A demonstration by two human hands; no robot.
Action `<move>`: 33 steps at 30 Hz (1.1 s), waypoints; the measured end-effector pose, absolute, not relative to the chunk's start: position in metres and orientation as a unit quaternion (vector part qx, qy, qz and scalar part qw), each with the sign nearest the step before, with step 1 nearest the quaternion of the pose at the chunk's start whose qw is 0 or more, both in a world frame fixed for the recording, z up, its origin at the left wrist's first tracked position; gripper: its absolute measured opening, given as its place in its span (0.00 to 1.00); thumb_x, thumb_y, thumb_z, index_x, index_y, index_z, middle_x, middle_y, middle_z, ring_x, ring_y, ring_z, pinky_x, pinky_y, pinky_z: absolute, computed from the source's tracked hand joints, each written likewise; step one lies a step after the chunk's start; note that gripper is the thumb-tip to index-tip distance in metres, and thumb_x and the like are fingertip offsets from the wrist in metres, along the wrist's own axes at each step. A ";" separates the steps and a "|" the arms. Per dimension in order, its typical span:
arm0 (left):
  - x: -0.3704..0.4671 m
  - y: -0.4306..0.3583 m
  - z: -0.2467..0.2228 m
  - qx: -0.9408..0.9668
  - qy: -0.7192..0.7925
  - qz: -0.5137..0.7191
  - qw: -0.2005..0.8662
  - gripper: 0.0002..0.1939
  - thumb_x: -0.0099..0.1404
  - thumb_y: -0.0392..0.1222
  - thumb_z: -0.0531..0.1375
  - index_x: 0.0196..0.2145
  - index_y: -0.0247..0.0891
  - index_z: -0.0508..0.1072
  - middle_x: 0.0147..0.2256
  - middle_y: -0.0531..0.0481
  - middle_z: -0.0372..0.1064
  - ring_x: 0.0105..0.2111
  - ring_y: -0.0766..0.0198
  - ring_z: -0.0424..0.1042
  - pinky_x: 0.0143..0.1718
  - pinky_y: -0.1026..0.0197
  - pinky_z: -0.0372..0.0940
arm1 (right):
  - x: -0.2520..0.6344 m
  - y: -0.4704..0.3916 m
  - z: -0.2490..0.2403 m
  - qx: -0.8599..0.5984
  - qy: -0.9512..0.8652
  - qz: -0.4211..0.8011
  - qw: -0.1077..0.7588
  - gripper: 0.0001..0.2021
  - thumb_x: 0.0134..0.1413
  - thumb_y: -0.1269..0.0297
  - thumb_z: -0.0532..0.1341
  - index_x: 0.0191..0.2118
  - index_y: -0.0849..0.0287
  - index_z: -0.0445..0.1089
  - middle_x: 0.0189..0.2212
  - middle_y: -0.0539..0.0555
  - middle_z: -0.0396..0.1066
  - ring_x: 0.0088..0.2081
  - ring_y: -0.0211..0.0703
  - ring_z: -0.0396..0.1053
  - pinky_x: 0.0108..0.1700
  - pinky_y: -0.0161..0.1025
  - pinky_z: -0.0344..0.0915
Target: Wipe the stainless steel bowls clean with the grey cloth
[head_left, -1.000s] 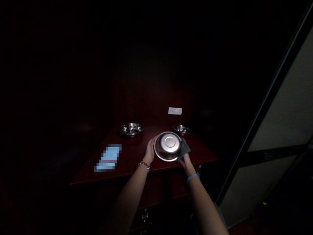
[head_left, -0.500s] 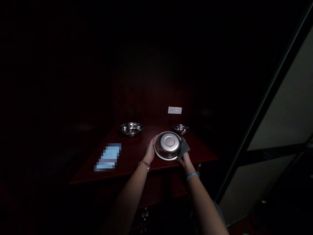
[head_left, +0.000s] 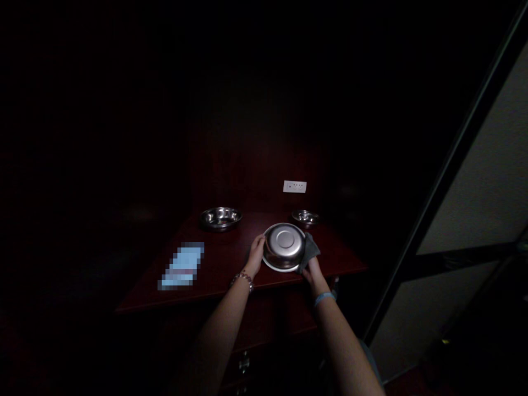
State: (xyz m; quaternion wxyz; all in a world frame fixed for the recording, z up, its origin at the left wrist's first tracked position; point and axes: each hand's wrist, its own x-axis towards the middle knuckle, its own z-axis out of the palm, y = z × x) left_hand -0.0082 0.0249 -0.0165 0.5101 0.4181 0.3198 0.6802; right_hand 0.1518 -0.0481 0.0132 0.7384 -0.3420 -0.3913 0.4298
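A shiny metal bowl (head_left: 284, 246) is held bottom up above the front part of the dark red desk (head_left: 223, 261). My left hand (head_left: 256, 257), with a beaded bracelet at the wrist, grips the bowl's left rim. On the right side, my right hand (head_left: 312, 269) presses a dark grey cloth (head_left: 310, 252) against the rim, and a light blue band circles that wrist. The cloth hides part of the right fingers.
A wide metal bowl (head_left: 221, 219) stands at the desk's back left, and a smaller one (head_left: 305, 218) at the back right. A blurred light blue item (head_left: 183, 265) lies at left. A white socket (head_left: 295, 186) is on the wall.
My left hand has shifted slightly along the bowl's left rim, with its fingers now further over the edge. The bowl and cloth have hardly moved.
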 end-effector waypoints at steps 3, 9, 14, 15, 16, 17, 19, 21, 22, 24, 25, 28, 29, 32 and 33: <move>-0.008 0.022 -0.014 0.422 0.320 0.679 0.508 0.16 0.60 0.51 0.66 0.41 0.37 0.77 0.48 0.42 0.78 0.55 0.52 0.73 0.64 0.47 0.59 | 0.152 -0.048 0.014 -0.348 -0.389 0.431 0.737 0.25 0.58 0.41 0.59 0.51 0.53 0.74 0.43 0.53 0.82 0.50 0.48 0.78 0.54 0.43 0.73; -0.008 0.020 -0.013 0.439 0.330 0.676 0.491 0.17 0.62 0.53 0.64 0.42 0.38 0.77 0.49 0.42 0.77 0.56 0.52 0.72 0.65 0.47 0.58 | 0.152 -0.045 0.011 -0.334 -0.371 0.448 0.742 0.24 0.60 0.44 0.59 0.53 0.54 0.73 0.44 0.52 0.82 0.50 0.46 0.77 0.56 0.44 0.72; -0.007 0.017 -0.009 0.443 0.327 0.669 0.500 0.23 0.64 0.61 0.63 0.46 0.39 0.76 0.54 0.40 0.75 0.59 0.52 0.70 0.65 0.49 0.57 | 0.153 -0.041 0.009 -0.326 -0.364 0.454 0.745 0.26 0.59 0.42 0.59 0.53 0.55 0.73 0.43 0.52 0.82 0.49 0.45 0.78 0.57 0.44 0.71; -0.007 0.016 -0.008 0.447 0.322 0.666 0.503 0.25 0.63 0.62 0.63 0.47 0.38 0.76 0.55 0.40 0.75 0.59 0.52 0.70 0.65 0.49 0.57 | 0.153 -0.039 0.009 -0.326 -0.366 0.455 0.743 0.26 0.59 0.41 0.59 0.53 0.55 0.73 0.42 0.52 0.82 0.49 0.45 0.78 0.57 0.44 0.71; -0.007 0.015 -0.008 0.452 0.318 0.664 0.503 0.27 0.63 0.63 0.63 0.47 0.38 0.75 0.55 0.39 0.75 0.59 0.52 0.70 0.65 0.49 0.57 | 0.153 -0.039 0.009 -0.326 -0.368 0.456 0.741 0.26 0.59 0.41 0.58 0.53 0.55 0.73 0.42 0.52 0.82 0.49 0.45 0.77 0.57 0.44 0.71; -0.007 0.014 -0.008 0.457 0.316 0.663 0.501 0.28 0.61 0.64 0.64 0.48 0.38 0.75 0.55 0.40 0.74 0.59 0.51 0.70 0.65 0.49 0.58 | 0.153 -0.038 0.009 -0.326 -0.369 0.458 0.740 0.26 0.59 0.41 0.58 0.53 0.55 0.73 0.42 0.52 0.82 0.49 0.44 0.77 0.57 0.44 0.71; -0.008 0.014 -0.008 0.466 0.314 0.663 0.494 0.28 0.60 0.63 0.65 0.48 0.39 0.75 0.55 0.41 0.74 0.59 0.51 0.70 0.64 0.50 0.58 | 0.153 -0.038 0.008 -0.325 -0.368 0.463 0.738 0.27 0.59 0.40 0.58 0.53 0.56 0.73 0.42 0.52 0.81 0.49 0.44 0.78 0.57 0.44 0.71; -0.009 0.015 -0.009 0.471 0.315 0.662 0.491 0.27 0.60 0.62 0.65 0.48 0.39 0.75 0.55 0.41 0.74 0.58 0.52 0.70 0.64 0.50 0.58 | 0.153 -0.038 0.007 -0.327 -0.369 0.461 0.738 0.28 0.58 0.40 0.59 0.53 0.56 0.73 0.42 0.53 0.82 0.48 0.45 0.78 0.56 0.44 0.71; -0.009 0.015 -0.010 0.474 0.314 0.661 0.490 0.26 0.60 0.61 0.65 0.48 0.40 0.75 0.55 0.42 0.74 0.58 0.52 0.70 0.64 0.50 0.58 | 0.153 -0.039 0.007 -0.328 -0.370 0.456 0.740 0.27 0.58 0.40 0.59 0.53 0.56 0.74 0.41 0.53 0.82 0.48 0.45 0.78 0.56 0.44 0.71; -0.009 0.016 -0.010 0.477 0.314 0.660 0.488 0.26 0.61 0.61 0.65 0.48 0.40 0.75 0.55 0.42 0.74 0.58 0.52 0.70 0.64 0.51 0.58 | 0.153 -0.040 0.006 -0.329 -0.369 0.441 0.749 0.26 0.58 0.41 0.59 0.51 0.56 0.74 0.40 0.53 0.82 0.47 0.45 0.78 0.55 0.43 0.72; -0.009 0.017 -0.010 0.477 0.315 0.660 0.487 0.25 0.61 0.60 0.65 0.48 0.40 0.75 0.55 0.42 0.74 0.58 0.53 0.70 0.64 0.51 0.58 | 0.153 -0.040 0.006 -0.329 -0.366 0.436 0.753 0.25 0.59 0.42 0.59 0.51 0.56 0.74 0.40 0.53 0.82 0.47 0.45 0.78 0.55 0.42 0.72; -0.009 0.018 -0.011 0.477 0.316 0.660 0.487 0.24 0.61 0.59 0.64 0.48 0.40 0.75 0.55 0.43 0.74 0.59 0.53 0.69 0.65 0.51 0.57 | 0.154 -0.040 0.005 -0.329 -0.361 0.429 0.760 0.22 0.60 0.44 0.58 0.50 0.54 0.74 0.40 0.51 0.82 0.48 0.44 0.77 0.54 0.41 0.72; -0.008 0.018 -0.012 0.477 0.314 0.660 0.487 0.24 0.61 0.59 0.64 0.48 0.41 0.75 0.55 0.43 0.74 0.59 0.53 0.69 0.65 0.51 0.57 | 0.153 -0.040 0.005 -0.329 -0.362 0.427 0.760 0.21 0.60 0.45 0.58 0.49 0.54 0.74 0.39 0.50 0.82 0.48 0.44 0.77 0.54 0.41 0.72; -0.008 0.020 -0.013 0.476 0.308 0.663 0.490 0.23 0.61 0.59 0.64 0.48 0.41 0.75 0.55 0.43 0.74 0.59 0.53 0.69 0.65 0.50 0.57 | 0.153 -0.040 0.006 -0.327 -0.368 0.417 0.764 0.19 0.59 0.46 0.60 0.47 0.54 0.75 0.38 0.50 0.82 0.49 0.45 0.77 0.54 0.40 0.72; -0.008 0.020 -0.014 0.474 0.308 0.663 0.491 0.23 0.61 0.58 0.64 0.48 0.41 0.75 0.55 0.43 0.74 0.59 0.53 0.69 0.65 0.51 0.57 | 0.153 -0.040 0.006 -0.325 -0.370 0.417 0.764 0.19 0.59 0.46 0.60 0.46 0.54 0.75 0.38 0.50 0.82 0.49 0.45 0.77 0.54 0.40 0.72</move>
